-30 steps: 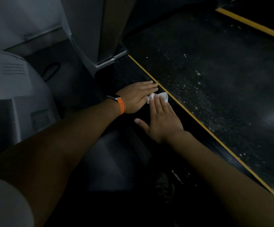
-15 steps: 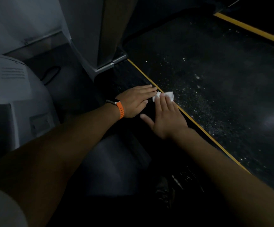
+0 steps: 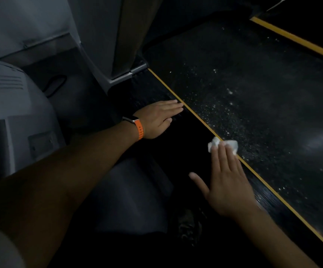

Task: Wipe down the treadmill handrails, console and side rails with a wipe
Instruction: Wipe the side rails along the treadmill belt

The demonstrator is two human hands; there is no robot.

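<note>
Wipe (image 3: 232,145) pressed flat under right hand (image 3: 226,182), fingers straight, at side rail (image 3: 263,198) yellow edge; slid nearer since earlier, now well apart from left hand (image 3: 156,119), flat on rail.

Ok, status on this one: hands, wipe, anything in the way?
Left hand flat on side rail, open. Right hand flat, pressing wipe at yellow stripe. No obstruction seen on rail.

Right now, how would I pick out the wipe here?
Find the wide black treadmill belt and follow the yellow stripe along its nearer edge. The wipe lies on that stripe under the fingers of the right hand, the only crumpled white thing there.
</note>
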